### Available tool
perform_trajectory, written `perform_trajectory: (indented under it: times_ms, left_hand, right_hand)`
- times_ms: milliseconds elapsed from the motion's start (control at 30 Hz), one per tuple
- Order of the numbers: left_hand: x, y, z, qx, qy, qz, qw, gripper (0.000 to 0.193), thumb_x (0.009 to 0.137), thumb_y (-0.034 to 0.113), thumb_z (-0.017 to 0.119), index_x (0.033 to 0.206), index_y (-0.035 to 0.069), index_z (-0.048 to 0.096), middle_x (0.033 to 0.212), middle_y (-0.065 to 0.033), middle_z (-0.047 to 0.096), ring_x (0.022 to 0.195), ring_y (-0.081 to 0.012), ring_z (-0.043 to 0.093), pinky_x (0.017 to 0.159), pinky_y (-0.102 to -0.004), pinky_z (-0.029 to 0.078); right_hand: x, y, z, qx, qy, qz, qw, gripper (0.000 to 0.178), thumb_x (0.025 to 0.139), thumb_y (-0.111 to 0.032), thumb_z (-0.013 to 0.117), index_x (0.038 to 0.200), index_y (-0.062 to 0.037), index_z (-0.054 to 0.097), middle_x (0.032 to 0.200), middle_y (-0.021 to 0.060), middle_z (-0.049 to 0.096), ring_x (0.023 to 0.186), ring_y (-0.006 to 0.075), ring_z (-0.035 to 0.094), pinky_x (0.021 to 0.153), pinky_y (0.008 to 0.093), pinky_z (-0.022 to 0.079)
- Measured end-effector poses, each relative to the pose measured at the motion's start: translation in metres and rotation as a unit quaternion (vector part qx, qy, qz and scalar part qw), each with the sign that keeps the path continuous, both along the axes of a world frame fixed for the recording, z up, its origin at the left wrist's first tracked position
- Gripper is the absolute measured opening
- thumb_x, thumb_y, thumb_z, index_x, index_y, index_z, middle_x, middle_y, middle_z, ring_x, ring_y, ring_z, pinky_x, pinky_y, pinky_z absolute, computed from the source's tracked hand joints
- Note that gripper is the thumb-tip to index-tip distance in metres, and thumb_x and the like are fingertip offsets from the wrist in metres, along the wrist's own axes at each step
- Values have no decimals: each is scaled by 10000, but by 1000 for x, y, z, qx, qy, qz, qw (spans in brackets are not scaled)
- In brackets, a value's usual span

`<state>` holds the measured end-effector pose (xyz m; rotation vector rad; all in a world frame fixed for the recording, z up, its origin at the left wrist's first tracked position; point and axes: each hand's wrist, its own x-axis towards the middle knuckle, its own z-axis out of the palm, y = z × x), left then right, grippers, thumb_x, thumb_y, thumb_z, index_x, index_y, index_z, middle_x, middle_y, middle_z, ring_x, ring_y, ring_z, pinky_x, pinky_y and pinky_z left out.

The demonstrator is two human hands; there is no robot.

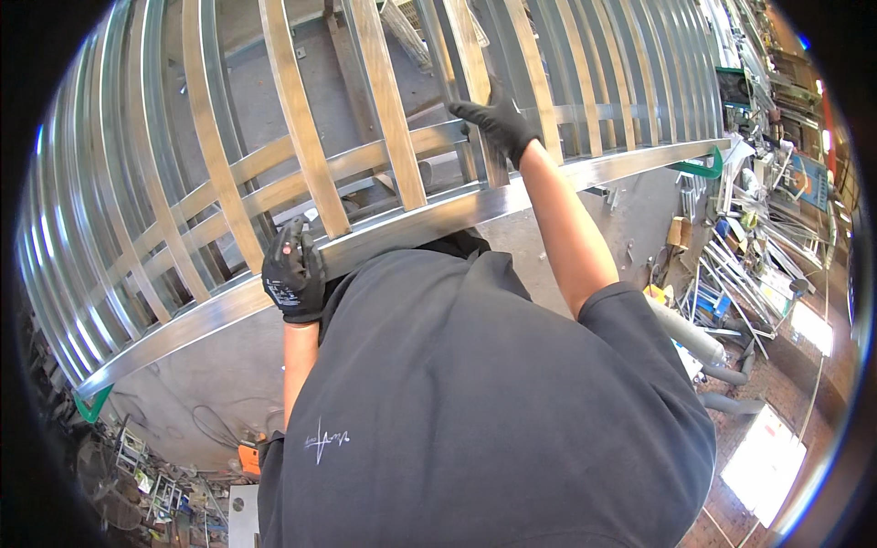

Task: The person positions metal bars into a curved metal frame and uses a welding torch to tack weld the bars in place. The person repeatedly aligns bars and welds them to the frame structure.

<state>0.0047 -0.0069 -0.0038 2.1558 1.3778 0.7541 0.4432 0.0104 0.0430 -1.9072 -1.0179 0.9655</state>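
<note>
Gripping a large metal frame (301, 137) with both gloved hands, a person in a dark grey T-shirt (484, 411) stands close against it, seen from directly above. The frame is a wide grid of pale steel channel pieces, long uprights crossed by a few horizontal bars, and it fills the upper half of the view, tilted so that it rises from lower left to upper right.

Along the frame's near edge runs a shiny bottom rail (438, 215), just above the person's chest. The left hand (292, 272), in a black glove, is closed around this rail with its fingers curled over the top. The right hand (498, 123), also in a black glove, reaches higher up the frame with the arm stretched out; its fingers are spread and wrapped loosely about one upright bar (484, 91) where a cross bar meets it.

At each end of the bottom rail sits a green clamp-like piece (699, 167), one to the far right, and another (91, 402) to the far lower left. Below the frame lies a grey concrete floor (196, 379). To the right of the frame, well apart from it, is a cluttered heap of metal offcuts (749, 265) and tools, with a grey cylinder (690, 336) lying on the floor nearer the person's right shoulder.
</note>
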Motion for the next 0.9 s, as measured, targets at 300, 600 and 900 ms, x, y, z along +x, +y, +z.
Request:
perform_trajectory:
  times_ms: [300,600,900]
  left_hand:
    - [7,6,12,60,41,33,997,282,965,101,724,1244,71,755,1103,-186,786,980,-420,761,833,-520,612]
    - [10,8,26,25,52,31,998,296,948,78,707,1241,84,752,1105,-168,787,989,-391,764,838,-493,609]
    - [7,7,6,104,59,34,992,250,985,74,691,1212,68,794,1047,-202,786,941,-418,763,801,-502,614]
  right_hand:
    - [12,-42,5,-93,155,-52,982,897,860,-168,814,1636,-21,389,1148,132,723,928,211,701,797,390,617]
    - [10,-7,-1,-32,118,-36,992,970,858,-96,777,1702,-84,299,1152,130,675,847,185,662,687,363,592]
    - [19,-1,-12,-23,77,-14,997,967,857,-151,798,1692,-23,327,1407,166,621,1220,261,615,1012,412,563]
